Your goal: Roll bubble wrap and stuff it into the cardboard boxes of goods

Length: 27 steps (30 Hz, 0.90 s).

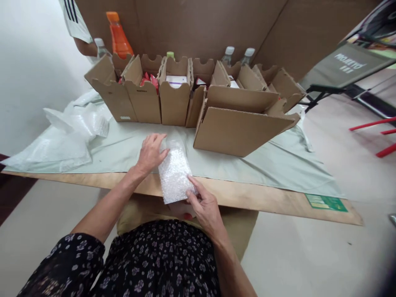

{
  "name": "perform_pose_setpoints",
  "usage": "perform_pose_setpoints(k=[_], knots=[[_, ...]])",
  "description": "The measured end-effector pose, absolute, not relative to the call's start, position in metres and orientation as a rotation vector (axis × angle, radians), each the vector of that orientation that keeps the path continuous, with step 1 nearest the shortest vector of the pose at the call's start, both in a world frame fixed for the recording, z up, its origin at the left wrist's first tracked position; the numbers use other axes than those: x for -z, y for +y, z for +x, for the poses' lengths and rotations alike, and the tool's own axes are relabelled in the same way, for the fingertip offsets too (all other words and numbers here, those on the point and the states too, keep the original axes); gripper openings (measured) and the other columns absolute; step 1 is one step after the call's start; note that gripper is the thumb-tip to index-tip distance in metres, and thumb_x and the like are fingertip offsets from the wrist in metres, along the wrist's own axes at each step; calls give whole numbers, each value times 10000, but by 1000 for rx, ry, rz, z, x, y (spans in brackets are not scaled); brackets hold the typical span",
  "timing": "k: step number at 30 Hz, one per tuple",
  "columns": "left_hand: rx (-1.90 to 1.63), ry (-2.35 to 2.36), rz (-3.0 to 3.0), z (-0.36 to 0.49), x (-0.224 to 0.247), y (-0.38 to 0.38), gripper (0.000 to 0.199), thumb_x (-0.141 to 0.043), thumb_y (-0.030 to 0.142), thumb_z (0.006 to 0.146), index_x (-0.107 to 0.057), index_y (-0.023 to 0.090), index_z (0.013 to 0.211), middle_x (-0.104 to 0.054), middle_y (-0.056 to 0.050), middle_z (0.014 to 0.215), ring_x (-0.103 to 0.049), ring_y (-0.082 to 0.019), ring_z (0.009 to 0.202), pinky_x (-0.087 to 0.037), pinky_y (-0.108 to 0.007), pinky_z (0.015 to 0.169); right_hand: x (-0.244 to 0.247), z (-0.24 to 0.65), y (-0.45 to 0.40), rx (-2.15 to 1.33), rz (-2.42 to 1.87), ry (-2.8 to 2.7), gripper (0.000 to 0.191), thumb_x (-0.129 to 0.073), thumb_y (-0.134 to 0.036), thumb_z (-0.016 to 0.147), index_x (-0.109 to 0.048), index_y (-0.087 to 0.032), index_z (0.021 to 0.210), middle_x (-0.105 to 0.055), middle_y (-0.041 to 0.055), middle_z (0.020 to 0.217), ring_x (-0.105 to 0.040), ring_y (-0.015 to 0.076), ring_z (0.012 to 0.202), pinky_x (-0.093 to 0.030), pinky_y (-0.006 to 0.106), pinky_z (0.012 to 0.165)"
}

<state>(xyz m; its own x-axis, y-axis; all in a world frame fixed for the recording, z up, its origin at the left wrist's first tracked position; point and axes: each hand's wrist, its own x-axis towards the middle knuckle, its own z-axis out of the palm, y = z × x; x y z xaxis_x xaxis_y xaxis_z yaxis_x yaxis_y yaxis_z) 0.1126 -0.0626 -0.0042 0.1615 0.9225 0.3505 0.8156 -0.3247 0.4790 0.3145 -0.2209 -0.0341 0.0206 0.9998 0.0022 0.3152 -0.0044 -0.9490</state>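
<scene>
A piece of clear bubble wrap [175,173] lies at the table's front edge, its near end reaching past the edge over my lap. My right hand [204,206] pinches its right side near the lower corner, thumb and index finger on the wrap. Beside the upper left part of the wrap is my left hand [151,152], fingers stretched out and slightly apart, thumb close to the wrap's edge. Below the wrap's near end, a whitish item with a red spot [187,215] partly shows on my lap; its kind I cannot make out.
Several open cardboard bins [144,101] stand in a row behind, with packets and boxes inside. A larger cardboard box [239,130] stands in front at the right. Loose bubble wrap [71,136] is heaped on the left. Behind the bins are an orange bottle [120,39] and a person's arm [85,47].
</scene>
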Motion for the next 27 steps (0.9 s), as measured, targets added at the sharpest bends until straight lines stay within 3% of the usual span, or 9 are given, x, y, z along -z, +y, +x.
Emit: perform_pose_setpoints(k=[3,6,9,10,13,16,19,22,27], knots=[[-1087,1585,2345,110,12,-106,312,-608,240,947,-671,184,1247,-708,-123,1234,-647,-293,1163,-518,-487,1040,32,318,-220,-1068,-1421,-1414,311,-622,-342,937,-798,-228,1166,-804,82,1118,-750,213,867,-629,357,811],[-1076,1170,2449,103,19,-165,230,-617,288,967,-688,217,1174,-740,-81,1079,-675,-264,1066,-559,-466,979,29,320,-220,-1139,-1429,-1344,305,-644,-369,929,-799,-212,1140,-809,93,1124,-768,230,907,-639,374,832],[-920,1061,2494,101,28,-204,460,-750,374,882,-646,213,1301,-720,-130,1222,-655,-313,1157,-547,-516,1024,30,322,-219,-1240,-1427,-1272,366,-638,-426,930,-773,-191,1177,-816,91,1002,-763,210,805,-632,341,724],[-902,1086,2504,103,32,-210,490,-755,360,878,-634,209,1328,-716,-140,1240,-657,-318,1161,-551,-519,1021,31,323,-219,-1270,-1424,-1255,393,-631,-450,933,-762,-182,1189,-811,87,946,-760,208,788,-623,330,691],[-970,1203,2490,107,41,-210,328,-621,177,935,-678,209,1256,-750,-118,1139,-694,-279,1084,-576,-483,975,31,329,-221,-1314,-1402,-1292,446,-638,-488,923,-737,-164,1213,-776,72,839,-741,201,772,-601,313,658],[-1089,1232,2381,107,44,-200,301,-518,74,947,-721,205,1127,-774,-86,1011,-717,-240,987,-593,-442,915,27,340,-225,-1131,-1418,-1435,513,-695,-444,894,-672,-208,1350,-745,58,938,-685,171,736,-601,320,672],[-1108,1229,2250,103,41,-194,258,-543,112,952,-726,196,1115,-785,-77,972,-725,-221,909,-607,-404,844,22,344,-223,-785,-1442,-1632,646,-743,-373,864,-570,-273,1479,-709,93,1225,-695,226,975,-618,412,887],[-1073,1256,2173,100,36,-189,263,-560,155,951,-725,186,1154,-797,-89,1028,-732,-219,936,-606,-387,868,25,336,-211,-669,-1388,-1796,644,-724,-343,877,-552,-275,1493,-659,109,1405,-637,291,1253,-539,493,1091],[-951,1312,1998,101,32,-177,352,-587,242,946,-692,160,1271,-785,-71,1006,-723,-183,875,-591,-306,821,42,318,-195,-649,-1488,-1736,394,-618,-331,947,-679,-251,1328,-763,91,1207,-712,258,1035,-579,442,976]])
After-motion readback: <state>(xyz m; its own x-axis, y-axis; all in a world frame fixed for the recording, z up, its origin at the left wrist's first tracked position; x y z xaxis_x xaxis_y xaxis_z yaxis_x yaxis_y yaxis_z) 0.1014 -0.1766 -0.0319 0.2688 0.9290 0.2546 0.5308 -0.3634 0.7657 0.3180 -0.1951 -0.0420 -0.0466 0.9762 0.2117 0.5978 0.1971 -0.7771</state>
